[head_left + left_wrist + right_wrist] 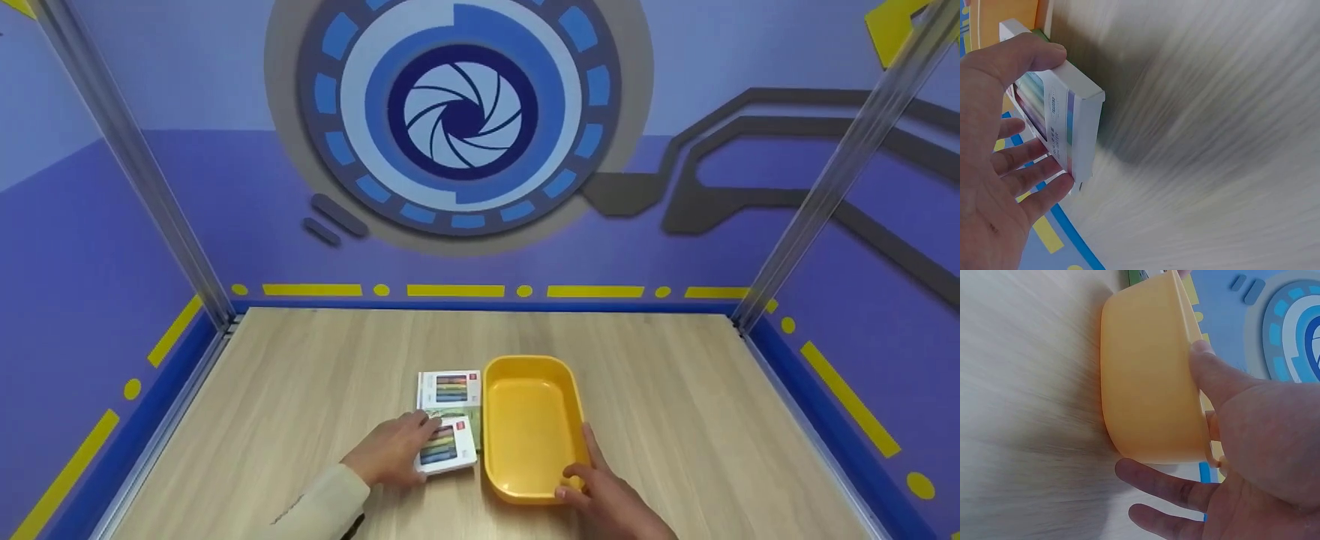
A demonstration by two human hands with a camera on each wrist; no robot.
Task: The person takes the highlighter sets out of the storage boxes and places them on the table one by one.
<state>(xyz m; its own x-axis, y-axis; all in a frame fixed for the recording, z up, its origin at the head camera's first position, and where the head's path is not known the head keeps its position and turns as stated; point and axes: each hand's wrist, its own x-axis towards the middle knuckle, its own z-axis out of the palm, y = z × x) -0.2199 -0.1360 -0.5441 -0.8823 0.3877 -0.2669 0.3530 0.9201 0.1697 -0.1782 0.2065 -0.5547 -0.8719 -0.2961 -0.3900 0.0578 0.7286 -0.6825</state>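
Note:
My left hand (pixel 394 448) grips a white windowed box of crayons (pixel 448 444), with the thumb on one edge and fingertips on the opposite one. Coloured sticks show through its window in the left wrist view. A second white crayon box (pixel 452 388) lies just beyond it, and a green printed surface (pixel 474 430) shows between and beside them. Right of the boxes stands a yellow plastic bin (pixel 529 427). My right hand (pixel 611 499) holds the bin's near right corner, thumb against the outer wall by the rim (pixel 1188 320) and a finger bent over the rim. Its other fingers stretch out below.
The wooden table (pixel 675 420) carries the boxes and bin near its front. A blue patterned back wall (pixel 225 225) and side walls enclose it, with metal posts (pixel 795 202) at the far corners.

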